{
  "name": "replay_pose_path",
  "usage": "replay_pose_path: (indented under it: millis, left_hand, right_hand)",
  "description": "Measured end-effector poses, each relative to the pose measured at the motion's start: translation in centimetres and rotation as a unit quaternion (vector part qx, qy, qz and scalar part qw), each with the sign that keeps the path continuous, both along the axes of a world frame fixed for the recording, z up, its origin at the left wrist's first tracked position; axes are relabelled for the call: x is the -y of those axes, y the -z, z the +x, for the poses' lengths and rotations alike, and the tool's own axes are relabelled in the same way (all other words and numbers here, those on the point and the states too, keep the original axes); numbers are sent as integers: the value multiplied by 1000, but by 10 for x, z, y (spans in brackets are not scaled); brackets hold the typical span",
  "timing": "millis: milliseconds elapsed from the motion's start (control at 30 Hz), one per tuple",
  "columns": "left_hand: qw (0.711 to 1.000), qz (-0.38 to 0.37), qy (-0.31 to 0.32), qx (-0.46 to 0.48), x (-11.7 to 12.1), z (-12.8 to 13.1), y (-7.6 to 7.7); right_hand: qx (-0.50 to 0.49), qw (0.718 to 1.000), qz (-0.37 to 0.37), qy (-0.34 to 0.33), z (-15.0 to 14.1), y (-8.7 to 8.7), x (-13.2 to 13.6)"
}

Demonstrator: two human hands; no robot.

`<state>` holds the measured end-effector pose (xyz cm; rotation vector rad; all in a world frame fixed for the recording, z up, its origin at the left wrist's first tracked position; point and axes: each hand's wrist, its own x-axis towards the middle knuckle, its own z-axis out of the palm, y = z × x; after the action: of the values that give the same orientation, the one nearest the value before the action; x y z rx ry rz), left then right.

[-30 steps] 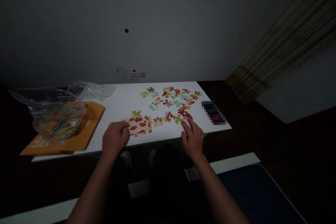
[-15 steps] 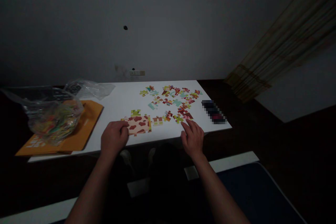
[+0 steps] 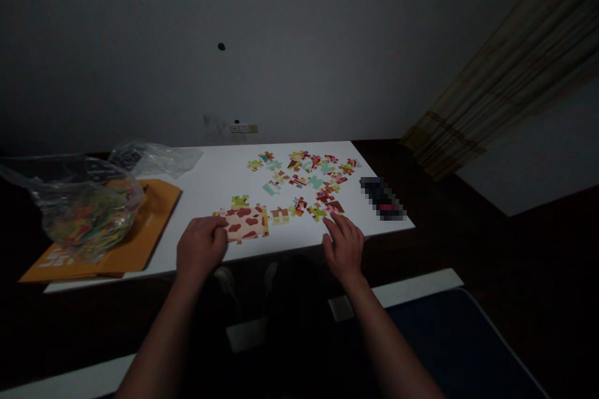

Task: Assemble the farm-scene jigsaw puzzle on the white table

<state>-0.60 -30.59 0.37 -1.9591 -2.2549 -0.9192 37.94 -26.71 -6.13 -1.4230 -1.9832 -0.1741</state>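
A joined section of jigsaw puzzle (image 3: 245,223), cream with red-brown patches, lies flat near the table's front edge. My left hand (image 3: 202,248) is closed at its left end, fingers curled over the edge and hiding that end. A green puzzle piece (image 3: 240,201) lies against its top edge, and a pale brown piece (image 3: 280,216) sits just right of it. My right hand (image 3: 344,243) rests at the front edge with its fingers loosely apart and nothing visible in them. Its fingertips are close to a green piece (image 3: 317,212) and a dark red and pink piece (image 3: 334,207).
Several loose puzzle pieces (image 3: 316,182) are scattered over the middle and right of the white table (image 3: 210,182). At left, a clear bag of colourful pieces (image 3: 93,224) lies on an orange envelope (image 3: 161,212). Behind it is crumpled clear plastic (image 3: 168,161). A pixelated dark object (image 3: 381,198) lies at right.
The view has shifted slightly. Both hands keep nearly the same places and poses, and the puzzle pieces show no clear rearrangement.
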Motion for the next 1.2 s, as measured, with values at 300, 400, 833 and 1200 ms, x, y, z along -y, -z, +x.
replay_pose_path:
  millis: [300,400,833,1200]
  left_hand:
    - [1000,-8,-7,2,0,1,-1]
    - [1000,-6,-12,6,-1,1,-2]
    - [999,-15,-29,-1,0,4,-6]
    - [1000,-8,-28,-10,2,1,-3]
  right_hand:
    - [-10,1000,11,-2,-1,0,0]
    - [-11,1000,7,-1,-1,1,0]
    - [-24,999,-38,-5,-2,-21,4]
    - [-9,994,-80,-72,-4,-53,-26]
